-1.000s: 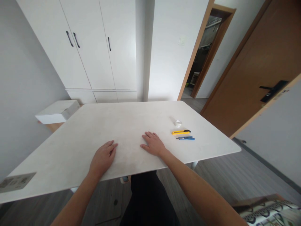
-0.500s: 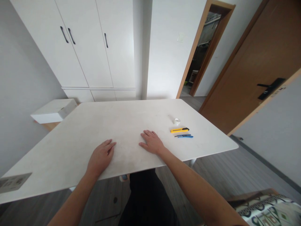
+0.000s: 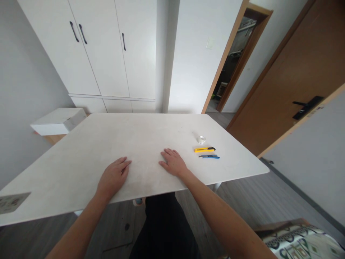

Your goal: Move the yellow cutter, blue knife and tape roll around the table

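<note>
My left hand [image 3: 113, 176] lies on the white table [image 3: 126, 133] near its front edge, fingers stretched out and holding nothing. Palm down on the tabletop, my right hand [image 3: 173, 162] has its fingers spread and is empty too. To the right of that hand lies a yellow utility knife [image 3: 205, 149] with a black end. Just in front of it, on my side, is a slim blue tool [image 3: 209, 156], perhaps tweezers or a pen-like knife; I cannot tell which. Behind the yellow knife sits a small clear roll of tape or wire [image 3: 201, 139].
A printed grey label [image 3: 13, 202] is at the table's left front corner. A white box [image 3: 59, 120] stands beyond the left edge. White cabinets [image 3: 107, 54] rise behind, a brown door [image 3: 283, 72] is on the right, and a patterned cloth [image 3: 304, 241] is at lower right.
The view has shifted slightly with my head. Both hands stay resting on the table, and the tools lie where they were.
</note>
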### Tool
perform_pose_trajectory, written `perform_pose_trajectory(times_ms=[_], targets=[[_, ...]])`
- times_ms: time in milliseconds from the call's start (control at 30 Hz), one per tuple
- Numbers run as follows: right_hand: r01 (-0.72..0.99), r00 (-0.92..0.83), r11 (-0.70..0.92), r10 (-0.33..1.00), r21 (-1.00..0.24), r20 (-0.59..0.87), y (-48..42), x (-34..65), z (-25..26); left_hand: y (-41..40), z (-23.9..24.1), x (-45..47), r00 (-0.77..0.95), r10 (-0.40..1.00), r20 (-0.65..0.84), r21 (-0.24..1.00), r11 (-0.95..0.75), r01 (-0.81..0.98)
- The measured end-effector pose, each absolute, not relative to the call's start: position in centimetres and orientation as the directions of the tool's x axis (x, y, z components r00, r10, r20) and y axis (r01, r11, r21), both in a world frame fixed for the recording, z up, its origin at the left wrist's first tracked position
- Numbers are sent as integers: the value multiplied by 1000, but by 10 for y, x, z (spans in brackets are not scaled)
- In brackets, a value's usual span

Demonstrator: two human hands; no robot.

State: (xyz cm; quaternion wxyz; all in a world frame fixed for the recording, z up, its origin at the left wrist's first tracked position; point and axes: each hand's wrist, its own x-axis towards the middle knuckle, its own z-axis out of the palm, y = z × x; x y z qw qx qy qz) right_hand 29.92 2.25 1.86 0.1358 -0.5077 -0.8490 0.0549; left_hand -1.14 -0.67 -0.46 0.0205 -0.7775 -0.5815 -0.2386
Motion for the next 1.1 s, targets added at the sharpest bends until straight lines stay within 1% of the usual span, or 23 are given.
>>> perform_pose_trajectory(times_ms=[167, 233, 300, 400, 467, 533, 600, 633, 700, 767, 833, 1000, 1033, 1100], targets=[[872, -382, 425, 901, -243, 205, 11, 300, 16, -6, -8, -12, 194, 893, 405, 279, -323, 904], [865, -378, 427, 900, -261, 218, 1, 304, 15, -6, -8, -11, 195, 889, 414, 284, -330, 900], [836, -404, 455, 889, -308, 216, -10, 312, 15, -6, -8, -11, 201, 885, 419, 285, -339, 897], [769, -442, 475, 879, -428, 181, -23, 340, 22, -7, -6, -9, 198, 887, 417, 290, -336, 896], [771, -383, 431, 902, -469, 200, -24, 371, 30, -8, -4, -7, 186, 892, 411, 302, -326, 896], [830, -253, 353, 929, -433, 271, -17, 408, 39, -8, -3, -6, 172, 897, 406, 319, -316, 893], [900, -167, 275, 934, -338, 316, -7, 446, 47, -8, -2, -6, 166, 902, 400, 328, -310, 892], [926, -162, 250, 940, -282, 301, -2, 464, 49, -8, -2, -6, 165, 904, 395, 329, -307, 893], [957, -188, 229, 957, -176, 222, 7, 492, 52, -8, -1, -5, 164, 908, 386, 327, -301, 896], [967, -215, 229, 968, -109, 127, 13, 508, 53, -8, -1, -6, 166, 910, 380, 317, -297, 901], [968, -226, 235, 969, -90, 95, 19, 513, 52, -8, -1, -6, 172, 911, 376, 304, -296, 906], [963, -217, 246, 949, -109, 229, 40, 508, 51, -8, -3, -7, 179, 908, 378, 291, -300, 908], [966, -203, 232, 954, -112, 220, 44, 507, 50, -8, -3, -8, 179, 907, 382, 296, -303, 906], [973, -190, 207, 970, -104, 153, 53, 505, 48, -8, -5, -9, 177, 902, 393, 305, -309, 901]])
